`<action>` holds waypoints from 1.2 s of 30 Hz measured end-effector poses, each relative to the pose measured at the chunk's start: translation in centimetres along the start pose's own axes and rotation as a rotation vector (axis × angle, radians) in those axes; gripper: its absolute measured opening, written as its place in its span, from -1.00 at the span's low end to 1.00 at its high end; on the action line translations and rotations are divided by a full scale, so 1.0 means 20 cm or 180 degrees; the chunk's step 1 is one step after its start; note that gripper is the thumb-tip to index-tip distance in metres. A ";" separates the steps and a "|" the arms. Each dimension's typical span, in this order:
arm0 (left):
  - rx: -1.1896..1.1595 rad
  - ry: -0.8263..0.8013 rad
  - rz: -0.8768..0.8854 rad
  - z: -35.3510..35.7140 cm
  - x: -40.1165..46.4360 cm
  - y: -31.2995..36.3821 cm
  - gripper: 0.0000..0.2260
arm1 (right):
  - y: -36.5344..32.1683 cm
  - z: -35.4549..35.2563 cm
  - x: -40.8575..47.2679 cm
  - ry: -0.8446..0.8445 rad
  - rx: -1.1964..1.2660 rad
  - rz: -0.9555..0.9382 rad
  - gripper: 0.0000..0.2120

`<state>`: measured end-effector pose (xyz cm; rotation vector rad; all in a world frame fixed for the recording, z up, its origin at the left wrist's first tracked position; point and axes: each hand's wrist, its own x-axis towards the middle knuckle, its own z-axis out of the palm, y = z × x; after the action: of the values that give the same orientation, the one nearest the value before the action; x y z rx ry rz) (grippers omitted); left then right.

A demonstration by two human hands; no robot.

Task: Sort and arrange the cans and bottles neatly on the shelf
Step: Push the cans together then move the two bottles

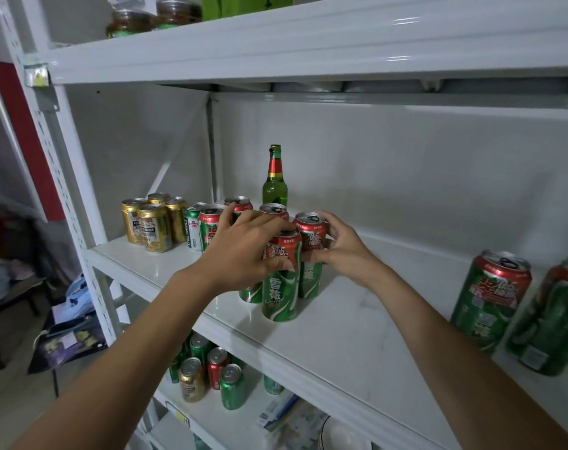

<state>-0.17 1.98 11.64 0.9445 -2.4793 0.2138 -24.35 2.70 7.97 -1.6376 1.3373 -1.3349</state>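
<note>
L hand (243,251) grips front green can (281,284), R hand (342,251) grips can behind (312,248). Nudge both snug, upright, nr green bottle (275,180).

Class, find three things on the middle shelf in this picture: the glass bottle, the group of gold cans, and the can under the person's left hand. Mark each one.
glass bottle (275,190), head view, on its green body.
gold cans (154,227), head view, on the front can's label.
front can (281,293), head view, on its green side below the left hand (243,254).

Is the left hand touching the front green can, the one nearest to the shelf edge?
Touching. In the head view, the left hand wraps the upper part of the front green can, thumb pressed on its side, fingers over its top.
</note>
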 end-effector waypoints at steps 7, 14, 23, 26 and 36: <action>-0.0373 0.0111 -0.0038 0.05 -0.04 -0.02 -0.44 | -0.01 -0.02 0.00 -0.0458 -0.0048 0.0166 -0.18; -0.0599 0.0647 0.0070 0.04 -0.06 0.01 -0.38 | -0.13 -0.15 -0.28 0.0149 -0.0295 0.0282 -0.04; -0.3078 0.1064 0.1092 0.07 0.07 0.76 -0.55 | -0.47 -0.53 -1.09 0.1248 -0.0983 -0.0287 -0.82; -0.3253 0.0731 0.1012 0.23 0.20 0.92 -0.43 | -0.41 -0.69 -1.28 0.2403 -0.1844 -0.0416 -0.70; -0.3482 -0.0254 0.0853 0.49 0.48 1.21 -0.22 | -0.22 -0.89 -1.32 0.2760 -0.1848 0.0467 -0.43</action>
<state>-26.12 11.54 8.37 0.1462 -2.2373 -1.0070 -39.18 31.22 9.03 -1.2518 2.4845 -1.7569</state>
